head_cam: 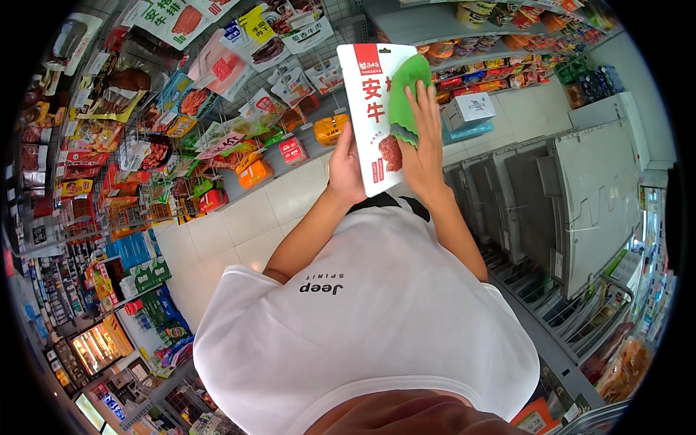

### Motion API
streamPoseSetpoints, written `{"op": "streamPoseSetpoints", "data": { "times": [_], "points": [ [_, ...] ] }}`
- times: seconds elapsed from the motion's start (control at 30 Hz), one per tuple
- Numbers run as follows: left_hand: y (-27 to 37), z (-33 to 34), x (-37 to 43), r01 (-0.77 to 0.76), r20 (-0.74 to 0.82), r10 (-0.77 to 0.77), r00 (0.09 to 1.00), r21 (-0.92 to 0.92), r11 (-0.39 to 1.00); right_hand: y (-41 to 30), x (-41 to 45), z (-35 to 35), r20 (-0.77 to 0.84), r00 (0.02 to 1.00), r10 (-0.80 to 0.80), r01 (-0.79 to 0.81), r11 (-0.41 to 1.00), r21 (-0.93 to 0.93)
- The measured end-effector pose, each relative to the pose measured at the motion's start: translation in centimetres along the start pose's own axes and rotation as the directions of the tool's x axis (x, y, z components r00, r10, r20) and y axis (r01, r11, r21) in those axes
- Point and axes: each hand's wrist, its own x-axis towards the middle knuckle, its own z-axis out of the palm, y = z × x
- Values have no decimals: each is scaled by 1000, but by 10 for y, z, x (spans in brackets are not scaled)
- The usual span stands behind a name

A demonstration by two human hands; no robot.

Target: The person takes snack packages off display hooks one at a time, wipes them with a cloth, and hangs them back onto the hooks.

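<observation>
A white and red snack pouch (375, 147) with a picture of meat and printed writing stands tilted in front of me. My left hand (348, 171) grips its left edge, thumb along the side and the other fingers out of sight behind it. Flat against the upper right of the pouch's face lies a green cloth (401, 89), with my right hand (423, 144) pressed on it, fingers extended upward. The cloth covers part of the printing.
Hanging snack packets (128, 84) fill the wire rack at left. Instant noodle cups (473, 13) line shelves beyond. A white box (468, 111) sits on the tiled floor (244, 217). Grey plastic crates (592, 201) are at right, beside a wire basket.
</observation>
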Motion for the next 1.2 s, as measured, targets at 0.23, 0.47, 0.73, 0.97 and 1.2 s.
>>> {"op": "streamPoseSetpoints", "data": {
  "times": [0.23, 0.47, 0.73, 0.97, 1.2],
  "points": [
    [-4, -25, 0, 13, -67, 11, 998, 341, 940, -32, -34, 3, 333, 909, -251, 316, 935, -160],
    [-14, -52, -2, -142, 105, 150, 983, -82, 987, -51, -1, 9, 198, 949, -245, 266, 960, -88],
    [2, -50, -3, -148, 133, 156, 979, -70, 986, -52, 9, 22, 194, 941, -278, 296, 953, -70],
    [-4, -74, 1, -170, -16, 169, 985, -107, 980, -43, -17, 35, 302, 915, -269, 283, 959, -5],
    [-15, -103, -5, -148, 43, 165, 985, -256, 955, -46, -7, 41, 288, 924, -252, 245, 968, 61]
  ]
}}
